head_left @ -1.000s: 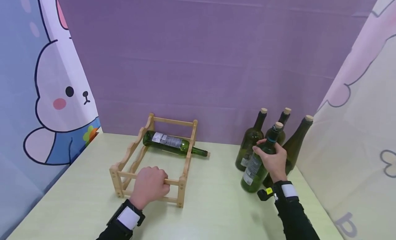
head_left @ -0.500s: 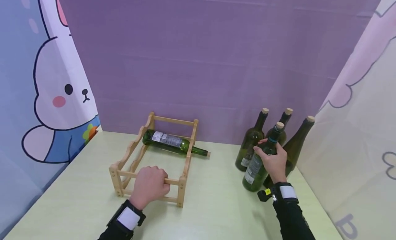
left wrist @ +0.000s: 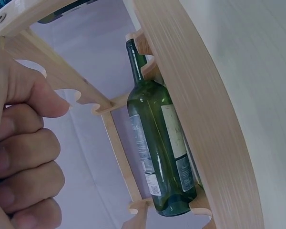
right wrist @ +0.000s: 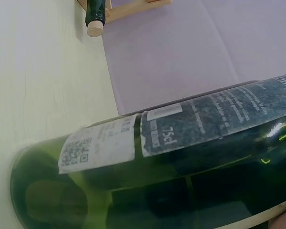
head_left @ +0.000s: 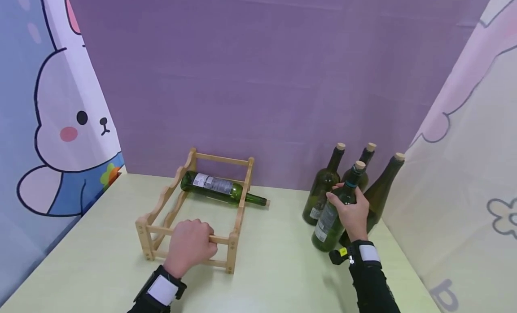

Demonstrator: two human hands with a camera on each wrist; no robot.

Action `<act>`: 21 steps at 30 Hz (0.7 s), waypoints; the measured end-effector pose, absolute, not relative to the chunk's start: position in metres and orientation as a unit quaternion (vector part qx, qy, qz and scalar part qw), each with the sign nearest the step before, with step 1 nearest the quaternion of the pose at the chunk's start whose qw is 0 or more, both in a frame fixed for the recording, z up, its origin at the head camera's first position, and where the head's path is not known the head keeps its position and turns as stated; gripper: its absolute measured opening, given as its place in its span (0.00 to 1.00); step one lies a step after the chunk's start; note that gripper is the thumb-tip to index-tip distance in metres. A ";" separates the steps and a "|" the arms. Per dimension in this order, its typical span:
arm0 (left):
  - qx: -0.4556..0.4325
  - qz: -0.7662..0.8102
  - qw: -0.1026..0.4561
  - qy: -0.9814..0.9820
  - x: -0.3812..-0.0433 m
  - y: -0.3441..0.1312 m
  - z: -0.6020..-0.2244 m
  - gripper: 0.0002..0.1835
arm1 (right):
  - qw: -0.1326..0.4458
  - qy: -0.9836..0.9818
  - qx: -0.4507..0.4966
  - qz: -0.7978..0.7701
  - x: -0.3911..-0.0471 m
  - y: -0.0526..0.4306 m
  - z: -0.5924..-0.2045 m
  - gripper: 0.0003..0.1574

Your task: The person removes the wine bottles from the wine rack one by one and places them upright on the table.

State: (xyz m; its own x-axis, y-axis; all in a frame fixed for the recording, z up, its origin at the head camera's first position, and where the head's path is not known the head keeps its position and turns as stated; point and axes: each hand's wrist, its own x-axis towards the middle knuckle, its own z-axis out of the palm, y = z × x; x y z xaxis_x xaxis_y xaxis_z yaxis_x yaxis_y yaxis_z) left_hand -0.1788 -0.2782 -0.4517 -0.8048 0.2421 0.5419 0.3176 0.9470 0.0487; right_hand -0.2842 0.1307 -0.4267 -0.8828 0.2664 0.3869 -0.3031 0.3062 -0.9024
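My left hand (head_left: 190,245) grips the front top rail of a light wooden wine rack (head_left: 232,254). In the left wrist view, that hand's curled fingers (left wrist: 31,148) show at the left. A labelled green wine bottle (head_left: 218,186) lies across the far end of the rack, its corked neck over the right side rail. My right hand (head_left: 355,216) holds another green wine bottle (head_left: 329,225) around its upper body, thumb on the left. This bottle is corked and roughly upright, base at the tabletop. Its label (right wrist: 195,124) fills much of the right wrist view.
Three more corked bottles stand close around the held one: a dark one (head_left: 321,185) at left, one behind (head_left: 364,176), and a tall one (head_left: 381,189) at right. A purple cloth (head_left: 242,80) hangs behind the pale table (head_left: 274,268). Printed cloths flank both sides.
The head view has shifted slightly, so everything sits a little further left. Both hands keep the same grips, and the bottles and rack look unmoved on the table.
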 end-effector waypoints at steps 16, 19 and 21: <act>-0.139 -0.081 0.264 -0.951 -0.177 -0.280 -0.453 0.22 | 0.207 -0.795 -0.002 0.570 -0.278 0.129 -0.422 0.42; -0.141 -0.079 0.264 -0.951 -0.178 -0.278 -0.452 0.22 | 0.197 -0.800 0.003 0.567 -0.275 0.132 -0.420 0.48; -0.142 -0.077 0.262 -0.952 -0.178 -0.277 -0.451 0.22 | 0.186 -0.807 0.003 0.560 -0.272 0.135 -0.418 0.52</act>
